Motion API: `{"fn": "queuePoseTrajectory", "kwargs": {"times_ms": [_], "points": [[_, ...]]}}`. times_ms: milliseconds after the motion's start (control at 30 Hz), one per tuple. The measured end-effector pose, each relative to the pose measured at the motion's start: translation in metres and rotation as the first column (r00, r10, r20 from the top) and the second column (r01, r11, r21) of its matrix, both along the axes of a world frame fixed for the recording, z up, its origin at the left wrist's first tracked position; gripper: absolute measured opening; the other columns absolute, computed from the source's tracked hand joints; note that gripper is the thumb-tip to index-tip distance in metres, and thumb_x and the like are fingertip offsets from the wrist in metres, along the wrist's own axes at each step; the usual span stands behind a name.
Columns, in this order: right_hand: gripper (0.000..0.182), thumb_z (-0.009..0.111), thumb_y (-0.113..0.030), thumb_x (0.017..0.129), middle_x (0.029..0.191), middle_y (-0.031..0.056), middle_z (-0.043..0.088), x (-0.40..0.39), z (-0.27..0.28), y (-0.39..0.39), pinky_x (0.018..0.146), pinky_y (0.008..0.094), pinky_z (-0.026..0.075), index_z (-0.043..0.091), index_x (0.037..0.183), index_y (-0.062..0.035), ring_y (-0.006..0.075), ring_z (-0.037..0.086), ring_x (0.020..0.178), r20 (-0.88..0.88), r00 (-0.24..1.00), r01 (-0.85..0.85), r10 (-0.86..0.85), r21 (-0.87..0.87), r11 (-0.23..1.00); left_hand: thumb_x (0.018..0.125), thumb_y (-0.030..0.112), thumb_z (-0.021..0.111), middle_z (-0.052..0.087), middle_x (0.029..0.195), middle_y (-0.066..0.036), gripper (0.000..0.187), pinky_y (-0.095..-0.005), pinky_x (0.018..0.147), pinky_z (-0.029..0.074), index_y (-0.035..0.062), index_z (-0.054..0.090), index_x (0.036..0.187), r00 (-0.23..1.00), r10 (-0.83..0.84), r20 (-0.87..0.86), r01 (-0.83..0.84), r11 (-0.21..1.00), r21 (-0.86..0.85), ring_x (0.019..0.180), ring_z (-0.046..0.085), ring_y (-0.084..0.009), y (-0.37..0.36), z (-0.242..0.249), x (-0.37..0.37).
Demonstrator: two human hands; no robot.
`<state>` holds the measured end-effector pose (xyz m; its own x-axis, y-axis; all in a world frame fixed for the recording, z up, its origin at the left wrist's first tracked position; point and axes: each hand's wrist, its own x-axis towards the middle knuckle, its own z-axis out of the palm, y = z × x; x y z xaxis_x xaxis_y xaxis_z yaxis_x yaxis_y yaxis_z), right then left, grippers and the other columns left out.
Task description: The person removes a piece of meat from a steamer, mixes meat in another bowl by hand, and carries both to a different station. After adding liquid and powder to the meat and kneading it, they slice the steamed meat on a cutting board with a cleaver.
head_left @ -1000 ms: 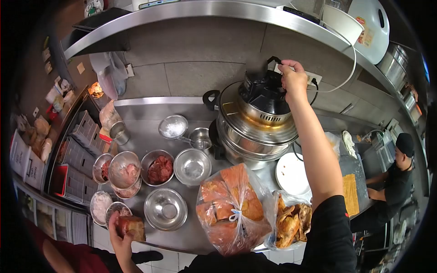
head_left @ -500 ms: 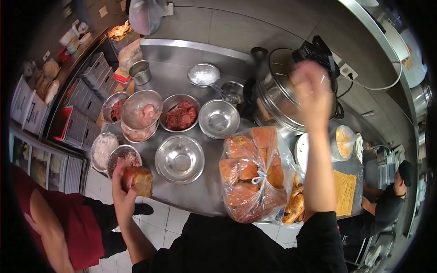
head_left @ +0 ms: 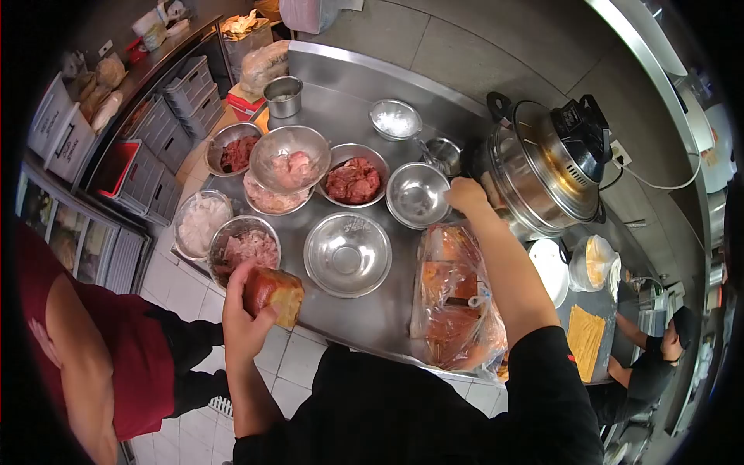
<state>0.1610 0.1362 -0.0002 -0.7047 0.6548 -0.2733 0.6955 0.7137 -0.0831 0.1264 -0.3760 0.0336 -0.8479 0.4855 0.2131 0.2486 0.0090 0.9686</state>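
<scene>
My left hand (head_left: 249, 316) is wrapped around a browned block of meat (head_left: 280, 297), in front of the bowl of chopped pink meat (head_left: 262, 246). Stretched across the counter, my right hand (head_left: 468, 195) has its fingers closed at the right rim of a metal bowl (head_left: 415, 203). Its fingertips are partly hidden. Below that forearm lies a clear plastic bag of browned meat blocks (head_left: 449, 310). A wider metal bowl (head_left: 348, 260) stands between my hands.
A steel cooking pot (head_left: 535, 174) stands behind my right hand. Several bowls of raw meat, one with dark red meat (head_left: 354, 182), crowd the left of the counter. A person in a red shirt (head_left: 101, 333) stands at left; another person (head_left: 651, 372) works at far right.
My right hand has come down from in front of the pot to the metal bowl's rim. My left hand keeps its meat block. The view has shifted, so the counter appears farther right.
</scene>
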Motion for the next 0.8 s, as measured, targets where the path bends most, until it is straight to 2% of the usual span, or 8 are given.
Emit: {"fn": "queuePoseTrajectory", "kwargs": {"times_ms": [100, 200, 267, 400, 533, 633, 700, 800], "points": [[0.033, 0.058, -0.020, 0.082, 0.111, 0.0244, 0.068, 0.002, 0.008, 0.006, 0.093, 0.0448, 0.052, 0.071, 0.108, -0.0042, 0.0384, 0.065, 0.107, -0.137, 0.990, -0.008, 0.023, 0.108, 0.994, 0.073, 0.001, 0.065, 0.051, 0.132, -0.014, 0.073, -0.0348, 0.106, 0.040, -0.0013, 0.040, 0.142, 1.000, 0.003, 0.030, -0.004, 1.000, 0.030, 0.123, 0.051, -0.0229, -0.002, 0.003, -0.009], [0.026, 0.060, -0.021, 0.082, 0.103, 0.0233, 0.070, 0.011, 0.045, -0.015, 0.089, 0.0478, 0.052, 0.069, 0.099, -0.0032, 0.0404, 0.067, 0.099, -0.312, 0.950, 0.012, -0.025, -0.044, 0.999, 0.072, 0.002, 0.065, 0.051, 0.130, -0.013, 0.075, -0.0343, 0.104, 0.041, -0.0016, 0.040, 0.143, 0.999, 0.019, 0.032, -0.021, 0.999, 0.050, 0.122, 0.051, -0.0222, -0.004, 0.012, -0.015], [0.016, 0.061, -0.016, 0.083, 0.097, 0.0203, 0.069, 0.025, 0.073, -0.039, 0.081, 0.0491, 0.053, 0.064, 0.091, -0.0026, 0.0410, 0.067, 0.089, -0.591, 0.785, -0.046, 0.188, 0.247, 0.968, 0.072, 0.003, 0.065, 0.051, 0.130, -0.013, 0.075, -0.0342, 0.105, 0.041, -0.0011, 0.040, 0.143, 0.999, 0.037, -0.003, -0.036, 0.999, 0.041, 0.121, 0.052, -0.0221, -0.003, 0.027, -0.019], [0.005, 0.060, -0.006, 0.082, 0.097, 0.0169, 0.064, 0.036, 0.069, -0.058, 0.067, 0.0454, 0.056, 0.063, 0.085, -0.0047, 0.0389, 0.067, 0.079, -0.663, 0.550, -0.027, 0.507, 0.593, 0.805, 0.071, 0.003, 0.063, 0.051, 0.130, -0.013, 0.074, -0.0342, 0.105, 0.040, 0.0002, 0.043, 0.142, 0.989, 0.055, -0.137, -0.055, 0.998, 0.004, 0.121, 0.052, -0.0223, 0.011, 0.048, -0.034], [0.008, 0.061, -0.010, 0.082, 0.093, 0.0186, 0.063, 0.045, 0.068, -0.079, 0.069, 0.0481, 0.055, 0.058, 0.086, -0.0036, 0.0412, 0.066, 0.074, -0.691, 0.623, 0.005, 0.366, 0.471, 0.882, 0.072, 0.004, 0.066, 0.053, 0.132, -0.014, 0.070, -0.0353, 0.106, 0.041, 0.0013, 0.046, 0.139, 0.944, -0.057, -0.324, 0.055, 0.998, -0.016, 0.122, 0.053, -0.0239, 0.063, 0.066, -0.052], [0.012, 0.059, -0.014, 0.086, 0.090, 0.0226, 0.064, 0.063, 0.088, -0.134, 0.071, 0.0487, 0.053, 0.059, 0.091, -0.0025, 0.0432, 0.065, 0.077, -0.830, 0.502, 0.039, 0.242, 0.302, 0.953, 0.073, 0.007, 0.068, 0.053, 0.134, -0.013, 0.070, -0.0379, 0.108, 0.039, 0.0024, 0.046, 0.140, 0.813, -0.211, -0.542, 0.190, 0.977, -0.095, 0.126, 0.050, -0.0245, 0.106, 0.088, -0.052], [0.016, 0.056, -0.017, 0.090, 0.088, 0.0269, 0.065, 0.079, 0.103, -0.175, 0.073, 0.0473, 0.051, 0.059, 0.093, -0.0016, 0.0443, 0.065, 0.083, -0.791, 0.597, 0.024, -0.131, -0.145, 0.989, 0.075, 0.019, 0.076, 0.055, 0.133, -0.017, 0.072, -0.0400, 0.105, 0.041, 0.0061, 0.048, 0.140, 0.777, -0.359, -0.518, 0.235, 0.928, -0.290, 0.125, 0.051, -0.0295, 0.123, 0.118, -0.030], [0.022, 0.058, -0.018, 0.090, 0.084, 0.0208, 0.069, 0.110, 0.095, -0.212, 0.072, 0.0397, 0.051, 0.063, 0.102, 0.0004, 0.0311, 0.068, 0.080, -0.778, 0.594, -0.011, -0.203, -0.260, 0.966, 0.076, 0.029, 0.079, 0.060, 0.125, -0.016, 0.068, -0.0429, 0.097, 0.045, 0.0051, 0.053, 0.134, 0.571, -0.322, -0.755, 0.137, 0.944, -0.299, 0.113, 0.058, -0.0352, 0.123, 0.119, -0.021]]}}
